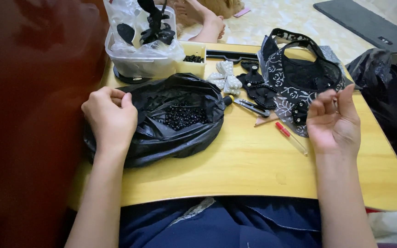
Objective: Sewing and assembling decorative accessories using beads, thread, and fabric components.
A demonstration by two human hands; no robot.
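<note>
The fingers of the left hand [111, 117] are curled shut and they rest on the rim of the black plastic bag [157, 138]; if they pinch something small I cannot tell. The fingers of the right hand [334, 121] are half curled, thumb close to forefinger, as if they pinch something very fine; nothing clear shows between them. This hand is raised above the right part of the yellow lap table [244, 165], just beside the black lace piece [299, 78].

The bag lies open on the left part of the table, and a heap of black beads [182, 117] sits in its middle; many beads are in there, so I judge that much of the work is left. Some finished-looking pieces lie behind: a white bow [225, 78] and a black bow [256, 85].

Around them: a clear plastic box [138, 50] with black parts, a small yellow tray [194, 57] of beads, a small cutter [249, 106], a thin tube with a red end [290, 138]. The tube and the cutter lie between the two hands; the lace crowds the right hand.
</note>
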